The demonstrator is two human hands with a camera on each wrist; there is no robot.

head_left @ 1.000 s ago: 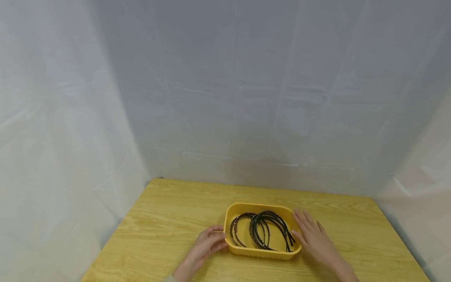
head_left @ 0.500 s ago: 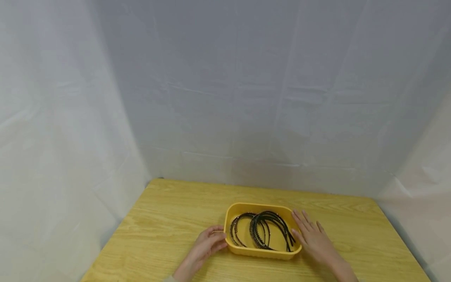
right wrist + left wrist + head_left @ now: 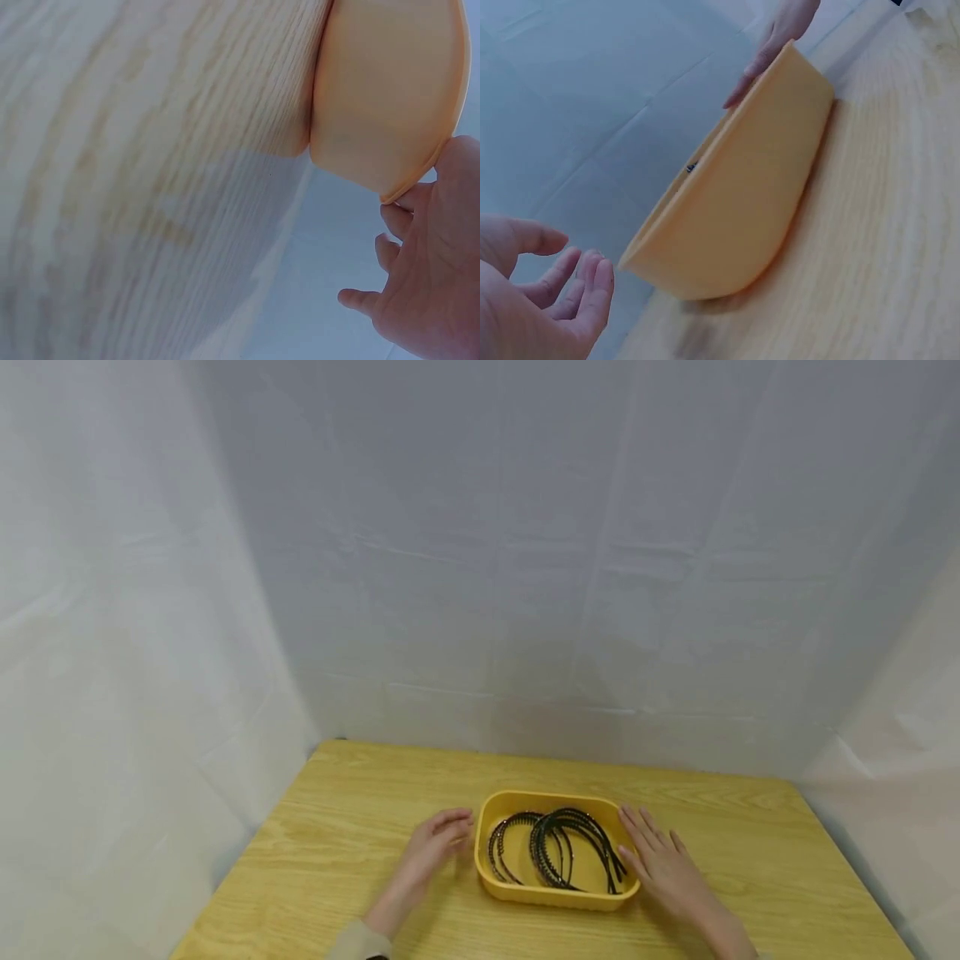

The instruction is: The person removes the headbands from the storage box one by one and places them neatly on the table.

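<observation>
Wooden table fills the near ground, with a pale sheet hung behind and to both sides. Nearest the viewer, two forearms enter from the bottom edge. Left hand hovers just beside the left end of the tray, fingers loosely curled and holding nothing; the left wrist view shows a clear gap between its fingertips and the tray wall. Right hand lies flat, fingers straight, its thumb side against the tray's right rim; the right wrist view confirms contact at the rim. It grips nothing.

Tray sits at the table's middle, yellow, shallow, level on the surface. Inside lie several thin black headbands, overlapping in two loose groups, none lifted.

Judgement: work on the tray's contents has not visibly begun. Every headband remains in the tray, and neither hand has taken hold of anything.

Beyond the tray, bare wood runs to the backdrop.
</observation>
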